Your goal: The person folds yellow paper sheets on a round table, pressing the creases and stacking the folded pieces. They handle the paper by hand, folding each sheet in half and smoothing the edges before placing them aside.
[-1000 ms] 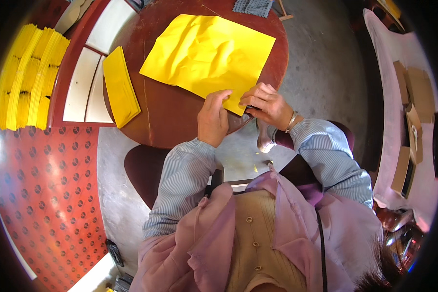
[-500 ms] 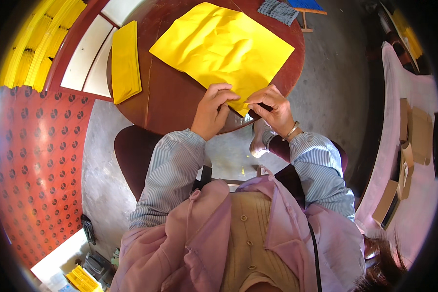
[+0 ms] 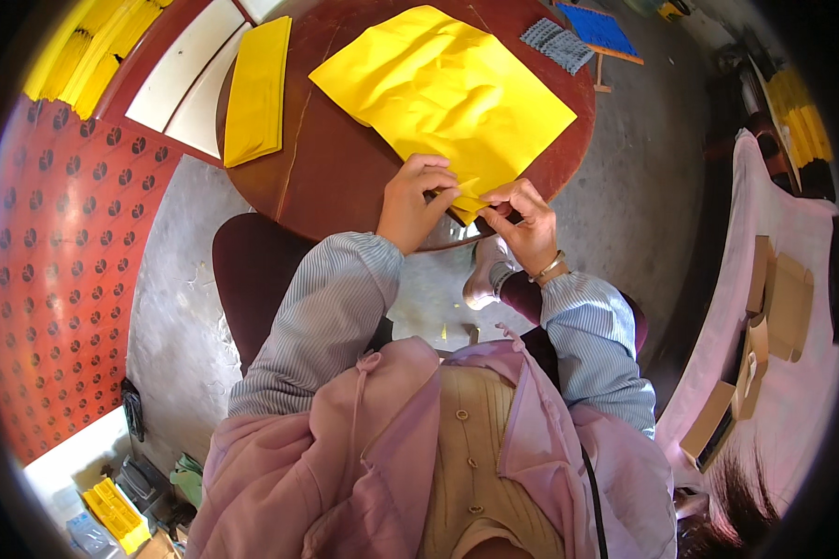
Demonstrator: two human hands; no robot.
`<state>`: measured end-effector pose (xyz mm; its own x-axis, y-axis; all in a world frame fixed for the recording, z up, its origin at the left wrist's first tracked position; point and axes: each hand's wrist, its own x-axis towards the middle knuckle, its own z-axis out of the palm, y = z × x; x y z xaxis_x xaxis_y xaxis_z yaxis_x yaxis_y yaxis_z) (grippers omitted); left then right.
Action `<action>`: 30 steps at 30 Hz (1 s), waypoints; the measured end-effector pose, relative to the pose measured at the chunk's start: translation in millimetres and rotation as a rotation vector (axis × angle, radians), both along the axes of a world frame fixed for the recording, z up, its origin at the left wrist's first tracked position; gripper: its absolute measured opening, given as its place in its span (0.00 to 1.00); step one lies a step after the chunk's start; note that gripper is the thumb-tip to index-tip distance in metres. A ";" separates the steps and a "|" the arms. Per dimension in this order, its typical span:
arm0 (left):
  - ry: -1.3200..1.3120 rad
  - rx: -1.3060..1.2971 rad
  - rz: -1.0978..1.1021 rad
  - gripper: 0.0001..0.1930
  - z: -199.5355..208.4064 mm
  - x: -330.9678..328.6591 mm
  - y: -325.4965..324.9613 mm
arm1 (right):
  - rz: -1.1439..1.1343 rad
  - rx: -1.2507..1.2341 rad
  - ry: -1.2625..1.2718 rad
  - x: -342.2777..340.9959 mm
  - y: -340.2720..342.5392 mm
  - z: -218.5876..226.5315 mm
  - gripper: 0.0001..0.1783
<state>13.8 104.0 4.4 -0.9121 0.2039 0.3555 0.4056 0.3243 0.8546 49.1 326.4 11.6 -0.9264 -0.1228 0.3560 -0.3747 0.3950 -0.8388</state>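
A large creased yellow sheet (image 3: 457, 93), paper or thin cloth, lies spread on the round brown table (image 3: 336, 177), one corner pointing toward me. At that near corner, by the table's edge, both hands work close together. My left hand (image 3: 418, 203) is closed on the corner's left side, its thumb and fingers pinching the folded material. From the right, my right hand (image 3: 528, 225) pinches the same corner between thumb and forefinger. The fingers partly hide the fold, so its exact shape cannot be made out.
A stack of folded yellow sheets (image 3: 257, 93) lies at the table's left. A grey textured cloth (image 3: 557, 45) sits at its far right edge, near a blue-topped stand (image 3: 601, 33). Open cardboard boxes (image 3: 755, 359) rest on a pink cloth (image 3: 797, 410) at right.
The whole view has shifted and turned a little. Both hands stay at the sheet's near corner, with the right fingers slightly repositioned on the fold.
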 end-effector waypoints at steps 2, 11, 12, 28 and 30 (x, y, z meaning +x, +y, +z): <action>-0.010 0.002 0.004 0.07 -1.4 -0.6 -0.9 | 0.055 0.021 0.019 -1.0 0.8 0.6 0.09; -0.057 0.054 -0.103 0.08 -7.1 -3.9 -8.7 | 0.015 -0.041 -0.140 -4.5 2.9 -1.2 0.05; -0.076 0.048 -0.119 0.09 -7.0 -4.7 -9.6 | 0.009 -0.052 -0.155 -5.0 3.1 -2.4 0.05; -0.116 0.070 0.005 0.07 -2.0 -4.1 -1.6 | 0.049 0.040 -0.011 -4.0 1.2 3.8 0.11; -0.105 0.074 0.005 0.07 -3.5 -4.2 -1.4 | 0.064 0.037 -0.018 -4.5 1.4 4.3 0.10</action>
